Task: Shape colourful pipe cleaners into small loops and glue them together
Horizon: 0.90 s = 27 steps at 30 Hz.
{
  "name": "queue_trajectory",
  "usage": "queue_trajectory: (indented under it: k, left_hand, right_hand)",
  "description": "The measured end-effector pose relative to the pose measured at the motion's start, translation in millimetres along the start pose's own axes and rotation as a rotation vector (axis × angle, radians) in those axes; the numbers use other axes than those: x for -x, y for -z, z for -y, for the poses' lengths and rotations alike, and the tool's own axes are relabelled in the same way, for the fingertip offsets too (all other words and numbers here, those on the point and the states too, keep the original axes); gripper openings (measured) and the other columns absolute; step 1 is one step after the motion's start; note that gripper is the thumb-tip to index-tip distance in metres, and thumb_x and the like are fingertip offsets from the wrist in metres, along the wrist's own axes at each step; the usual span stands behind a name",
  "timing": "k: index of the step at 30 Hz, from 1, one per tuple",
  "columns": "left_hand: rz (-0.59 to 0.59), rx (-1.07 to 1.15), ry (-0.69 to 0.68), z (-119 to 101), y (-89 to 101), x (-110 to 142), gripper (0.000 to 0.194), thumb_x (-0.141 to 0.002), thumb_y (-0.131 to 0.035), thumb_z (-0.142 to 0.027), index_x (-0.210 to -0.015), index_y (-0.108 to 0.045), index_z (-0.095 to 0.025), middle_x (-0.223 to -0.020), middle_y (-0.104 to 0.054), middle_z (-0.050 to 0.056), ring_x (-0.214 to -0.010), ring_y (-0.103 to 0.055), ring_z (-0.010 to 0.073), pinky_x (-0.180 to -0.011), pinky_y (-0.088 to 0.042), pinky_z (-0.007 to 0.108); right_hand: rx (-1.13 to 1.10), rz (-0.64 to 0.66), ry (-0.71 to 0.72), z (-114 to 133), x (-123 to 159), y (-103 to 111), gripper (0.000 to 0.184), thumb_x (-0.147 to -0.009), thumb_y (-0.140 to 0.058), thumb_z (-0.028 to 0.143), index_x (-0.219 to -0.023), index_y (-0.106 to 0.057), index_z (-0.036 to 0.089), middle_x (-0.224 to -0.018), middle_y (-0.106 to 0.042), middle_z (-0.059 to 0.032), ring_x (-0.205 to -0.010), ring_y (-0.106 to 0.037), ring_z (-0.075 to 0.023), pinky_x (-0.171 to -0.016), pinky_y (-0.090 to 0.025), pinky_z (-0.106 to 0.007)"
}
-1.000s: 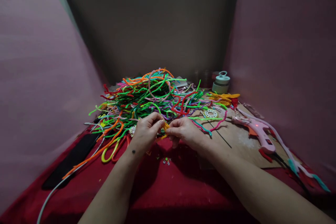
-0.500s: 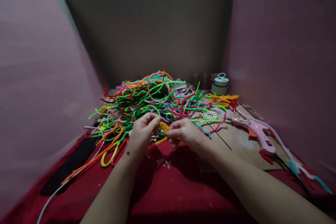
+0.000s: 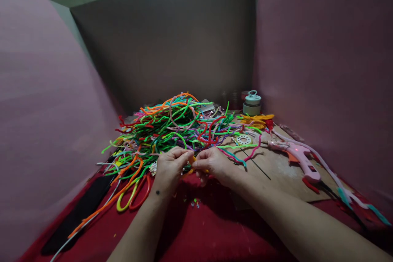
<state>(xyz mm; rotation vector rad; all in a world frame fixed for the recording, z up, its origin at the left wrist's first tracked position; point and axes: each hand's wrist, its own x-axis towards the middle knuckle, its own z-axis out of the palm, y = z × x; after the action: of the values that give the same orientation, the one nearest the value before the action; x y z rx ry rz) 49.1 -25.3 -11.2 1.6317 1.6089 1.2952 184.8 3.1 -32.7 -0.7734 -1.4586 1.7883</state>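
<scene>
My left hand (image 3: 170, 168) and my right hand (image 3: 214, 164) meet over the red cloth (image 3: 199, 229), fingertips pinched together on a short orange-yellow pipe cleaner piece (image 3: 192, 160). Only a small bit of it shows between the fingers. Right behind the hands lies a big tangled heap of coloured pipe cleaners (image 3: 175, 125), mostly green, orange, red and purple. Loose orange and yellow loops (image 3: 132, 192) trail from the heap to the left of my left wrist.
A pink glue gun (image 3: 299, 157) with a lit red light rests on a cardboard sheet (image 3: 282, 172) at the right. A pale tape roll (image 3: 252, 104) stands at the back. A black flat strip (image 3: 76, 213) lies at the left. Pink walls close both sides.
The camera has tilted up, so everything sits lower in view. My hands have closed tighter together on the orange piece, which shows less than half a second ago.
</scene>
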Motion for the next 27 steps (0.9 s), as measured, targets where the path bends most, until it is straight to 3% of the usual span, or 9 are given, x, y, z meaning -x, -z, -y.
queue_trajectory:
  k: [2, 4, 8, 11, 17, 22, 24, 27]
  left_hand:
    - [-0.068, -0.086, -0.113, 0.3, -2.3, 0.7, 0.017, -0.071, -0.061, -0.03, -0.063, -0.068, -0.017, -0.066, -0.061, 0.001, -0.065, -0.055, 0.0138, -0.063, -0.04, 0.024]
    - [-0.075, -0.083, -0.13, 0.6, -1.9, 0.4, 0.016, -0.071, -0.062, -0.03, -0.063, -0.067, -0.017, -0.067, -0.061, 0.001, -0.067, -0.055, 0.0134, -0.064, -0.04, 0.024]
    - [0.154, 0.195, 0.145, 2.3, 4.7, -3.0, 0.021, -0.07, -0.063, -0.036, -0.07, -0.064, -0.015, -0.056, -0.056, -0.002, -0.05, -0.048, 0.0099, -0.05, -0.036, 0.022]
    - [0.241, 0.297, 0.208, 3.7, 7.5, -4.8, 0.021, -0.067, -0.066, -0.034, -0.07, -0.061, -0.015, -0.055, -0.056, -0.002, -0.048, -0.048, 0.0091, -0.049, -0.036, 0.021]
    - [0.255, 0.017, 0.077, 0.5, 2.9, -4.0, 0.016, -0.068, -0.062, -0.03, -0.064, -0.058, -0.014, -0.054, -0.054, -0.003, -0.05, -0.046, 0.0093, -0.049, -0.035, 0.021]
    - [0.149, -0.194, -0.112, -0.6, -0.3, -2.6, 0.014, -0.071, -0.058, -0.029, -0.064, -0.058, -0.017, -0.059, -0.055, -0.002, -0.057, -0.048, 0.0113, -0.055, -0.037, 0.021]
    - [0.147, -0.155, -0.114, -1.0, 0.6, -2.2, 0.014, -0.07, -0.059, -0.029, -0.065, -0.058, -0.017, -0.061, -0.055, -0.002, -0.059, -0.048, 0.0114, -0.055, -0.038, 0.021]
    - [0.246, 0.079, 0.045, -1.5, 5.3, -2.3, 0.016, -0.071, -0.061, -0.032, -0.077, -0.059, -0.017, -0.066, -0.057, -0.002, -0.059, -0.05, 0.0105, -0.054, -0.039, 0.02]
  right_hand:
    - [-0.01, 0.01, -0.005, -1.0, -0.8, 0.3, 0.014, -0.062, -0.056, 0.018, -0.05, -0.052, 0.014, -0.041, -0.053, 0.003, -0.03, -0.046, -0.0089, -0.033, -0.04, -0.022]
    - [-0.02, 0.009, 0.0, -1.7, -1.2, 0.6, 0.013, -0.062, -0.056, 0.019, -0.051, -0.053, 0.014, -0.042, -0.054, 0.0025, -0.03, -0.046, -0.0092, -0.033, -0.04, -0.022]
    - [-0.028, -0.016, 0.035, -2.4, -1.1, 0.6, 0.014, -0.062, -0.057, 0.02, -0.051, -0.053, 0.013, -0.043, -0.054, 0.0016, -0.031, -0.046, -0.0086, -0.033, -0.04, -0.021]
    - [-0.029, -0.018, 0.025, -2.7, -1.1, 0.4, 0.013, -0.062, -0.057, 0.02, -0.052, -0.054, 0.012, -0.044, -0.055, 0.0014, -0.031, -0.047, -0.0088, -0.033, -0.04, -0.021]
    - [-0.006, -0.022, -0.058, -3.3, -1.8, -0.5, 0.01, -0.062, -0.052, 0.015, -0.051, -0.052, 0.014, -0.04, -0.053, 0.0028, -0.031, -0.047, -0.0086, -0.034, -0.044, -0.021]
    - [0.001, -0.025, -0.072, -2.6, -2.8, 0.3, 0.009, -0.062, -0.052, 0.013, -0.052, -0.051, 0.014, -0.04, -0.053, 0.0031, -0.031, -0.048, -0.0088, -0.034, -0.045, -0.021]
    - [-0.04, -0.018, -0.079, -1.2, -2.2, 1.5, 0.008, -0.061, -0.054, 0.013, -0.054, -0.052, 0.013, -0.043, -0.054, 0.0025, -0.032, -0.049, -0.009, -0.035, -0.045, -0.022]
    - [-0.122, 0.017, -0.064, 0.3, -0.6, 3.3, 0.008, -0.059, -0.059, 0.016, -0.056, -0.053, 0.012, -0.047, -0.057, 0.0009, -0.034, -0.05, -0.0098, -0.036, -0.047, -0.024]
